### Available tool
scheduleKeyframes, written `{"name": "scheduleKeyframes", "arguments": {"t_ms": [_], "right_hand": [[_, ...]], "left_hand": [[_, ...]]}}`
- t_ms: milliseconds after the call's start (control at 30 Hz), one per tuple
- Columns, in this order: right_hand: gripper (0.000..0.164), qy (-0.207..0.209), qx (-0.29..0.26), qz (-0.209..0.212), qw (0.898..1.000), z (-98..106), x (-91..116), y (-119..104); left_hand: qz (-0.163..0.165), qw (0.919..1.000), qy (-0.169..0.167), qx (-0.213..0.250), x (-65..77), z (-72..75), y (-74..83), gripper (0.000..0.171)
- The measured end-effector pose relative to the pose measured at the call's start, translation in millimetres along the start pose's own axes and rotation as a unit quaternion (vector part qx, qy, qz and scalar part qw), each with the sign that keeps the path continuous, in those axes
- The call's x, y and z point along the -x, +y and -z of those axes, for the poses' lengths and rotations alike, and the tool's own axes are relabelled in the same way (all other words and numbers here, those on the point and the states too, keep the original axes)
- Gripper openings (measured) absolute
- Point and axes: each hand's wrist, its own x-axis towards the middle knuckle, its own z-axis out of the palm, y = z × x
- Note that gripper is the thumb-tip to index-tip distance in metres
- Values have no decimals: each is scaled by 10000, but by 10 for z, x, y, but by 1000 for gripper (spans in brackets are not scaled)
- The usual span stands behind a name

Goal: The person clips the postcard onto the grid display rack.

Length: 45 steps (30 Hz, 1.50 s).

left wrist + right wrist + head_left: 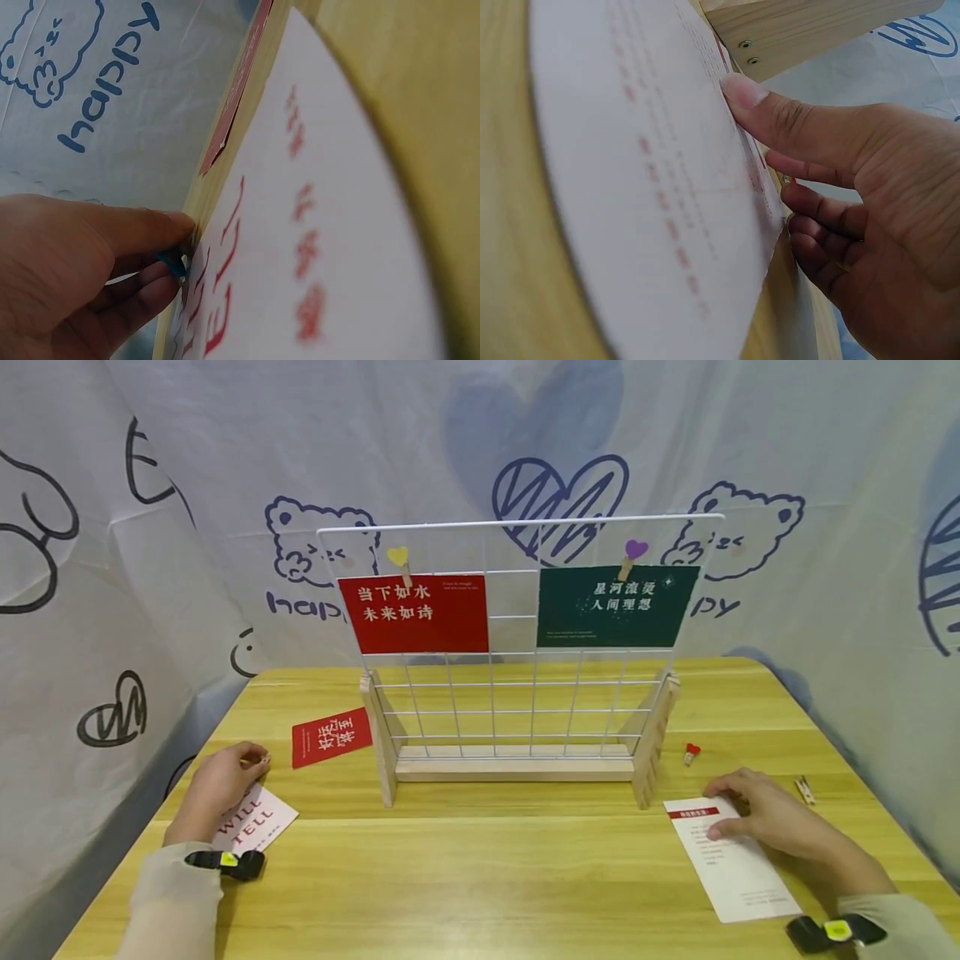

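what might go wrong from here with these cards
The small teal piece pinched by the left hand could slip out. The white rectangular paper card with a red header strip may bend, since the right hand grips only one end. The dark green paper card hangs from a single purple-heart wooden clip, so a bump to the white wire grid might swing it.

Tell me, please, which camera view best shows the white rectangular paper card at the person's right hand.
The head view, because the white rectangular paper card appears nearly whole there. The right wrist view shows it close but slanted and cut off; the left wrist view shows none of it.
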Motion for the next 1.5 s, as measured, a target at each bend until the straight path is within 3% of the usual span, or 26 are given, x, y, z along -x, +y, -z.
{"name": "scheduleKeyframes", "arguments": {"t_ms": [233, 433, 600, 767, 1000, 1300, 1500], "right_hand": [[52, -19, 135, 22, 9999, 12, 8, -20], [54, -63, 274, 8, 9996, 34, 11, -59], [52, -88, 328, 44, 9994, 41, 15, -82], [51, -131, 368, 70, 9992, 49, 20, -86], [52, -173, 452, 127, 9987, 55, 25, -88], [88, -452, 597, 370, 9965, 131, 85, -131], [91, -517, 733, 43, 9960, 135, 91, -158]], "left_hand": [[43, 9998, 90, -175, -10, -2, 6, 30], [-120, 9984, 82, -546, -19, 7, 45, 29], [116, 9984, -230, -509, 14, 33, 87, 32], [257, 9984, -238, -447, 24, 61, 110, 30], [56, 9990, 270, -349, 35, 118, 133, 32], [-44, 9951, 992, -44, 70, 187, 188, 29], [36, 9934, 1139, 158, 69, 255, 226, 32]]}}
